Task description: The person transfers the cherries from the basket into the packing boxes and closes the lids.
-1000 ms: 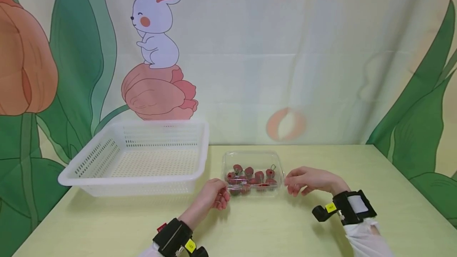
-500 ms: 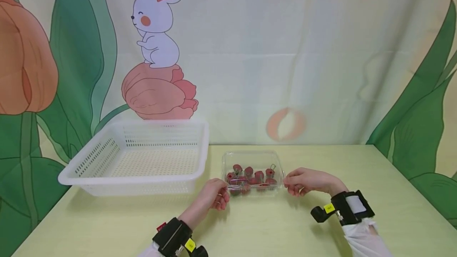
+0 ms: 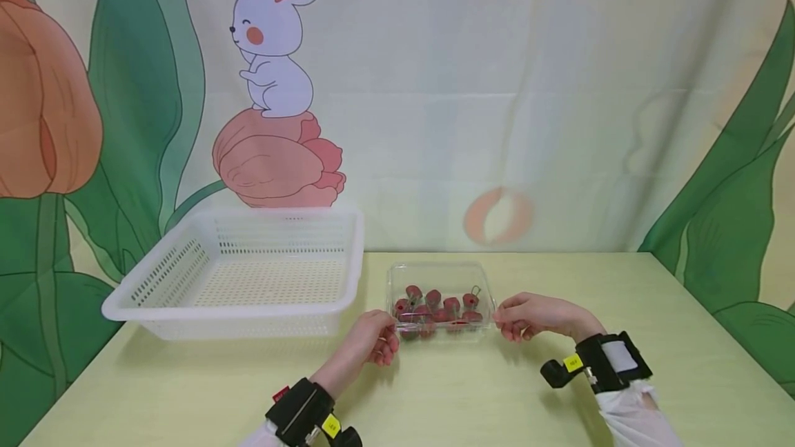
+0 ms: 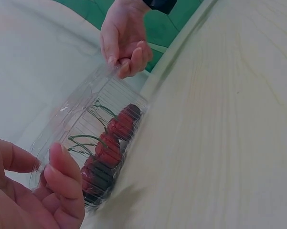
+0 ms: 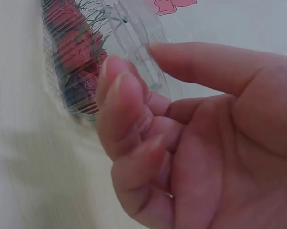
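On the table stands a clear plastic fruit box (image 3: 438,273), with several red, cherry-like fruits (image 3: 433,297) with thin green stems seen inside. My left hand (image 3: 368,342) is at its near left corner. In the left wrist view, that thumb and fingers (image 4: 62,164) pinch the box's rim. At the near right corner, my right hand (image 3: 542,313) pinches the rim between thumb and curled fingers. The right wrist view shows the right thumb (image 5: 196,62) against the clear edge. Whether the lid is latched, I cannot tell.
A white perforated plastic basket (image 3: 226,318) stands left of the box, with nothing seen inside. The pale yellow table (image 3: 459,399) ends at a printed curtain (image 3: 422,123) with a rabbit and tulips. A black camera strap (image 3: 615,361) circles each wrist.
My right hand has moved slightly left onto the rim of the box at its right corner. The left hand and the fruit box look the same as before.
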### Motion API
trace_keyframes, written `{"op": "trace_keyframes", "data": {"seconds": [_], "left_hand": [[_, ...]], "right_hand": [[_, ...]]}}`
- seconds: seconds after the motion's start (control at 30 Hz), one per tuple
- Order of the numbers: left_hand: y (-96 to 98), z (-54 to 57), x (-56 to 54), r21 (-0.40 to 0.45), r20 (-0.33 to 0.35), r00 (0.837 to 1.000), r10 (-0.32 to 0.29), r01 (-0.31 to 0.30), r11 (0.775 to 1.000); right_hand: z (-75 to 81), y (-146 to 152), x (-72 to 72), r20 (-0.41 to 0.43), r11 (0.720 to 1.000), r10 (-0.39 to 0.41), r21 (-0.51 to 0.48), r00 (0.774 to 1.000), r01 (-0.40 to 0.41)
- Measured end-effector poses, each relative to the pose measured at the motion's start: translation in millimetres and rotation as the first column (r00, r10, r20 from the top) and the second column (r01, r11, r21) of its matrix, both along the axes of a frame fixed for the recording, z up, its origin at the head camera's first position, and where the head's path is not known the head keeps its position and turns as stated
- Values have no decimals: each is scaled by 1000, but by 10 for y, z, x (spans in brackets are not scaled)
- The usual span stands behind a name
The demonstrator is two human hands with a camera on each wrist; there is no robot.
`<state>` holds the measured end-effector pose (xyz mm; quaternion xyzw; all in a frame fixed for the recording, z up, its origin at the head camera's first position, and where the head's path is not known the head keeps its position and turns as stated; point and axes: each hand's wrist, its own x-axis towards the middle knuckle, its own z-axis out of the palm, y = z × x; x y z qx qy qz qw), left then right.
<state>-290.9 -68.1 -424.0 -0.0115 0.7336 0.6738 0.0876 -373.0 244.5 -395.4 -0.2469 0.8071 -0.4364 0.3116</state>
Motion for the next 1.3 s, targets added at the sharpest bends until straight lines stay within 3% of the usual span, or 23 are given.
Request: {"op": "trace_keyframes", "data": {"seconds": [0.23, 0.47, 0.87, 1.03, 1.3], "left_hand": [[-1, 11, -2, -2, 5, 1000, 0, 0, 1000], [-1, 19, 13, -22, 13, 1000, 7, -6, 1000], [28, 65, 36, -149, 26, 999, 32, -28, 988], [5, 94, 44, -247, 24, 1000, 15, -8, 969], [-44, 135, 47, -381, 38, 999, -22, 35, 924]], "right_hand": [[26, -8, 29, -25, 1000, 5, 15, 1000, -5], [-10, -1, 40, 12, 1000, -10, -1, 1000, 10], [35, -5, 60, -42, 998, -33, 61, 999, 36], [84, 24, 65, -74, 995, -54, 80, 996, 60], [153, 119, 61, -154, 978, -168, 95, 974, 184]]}}
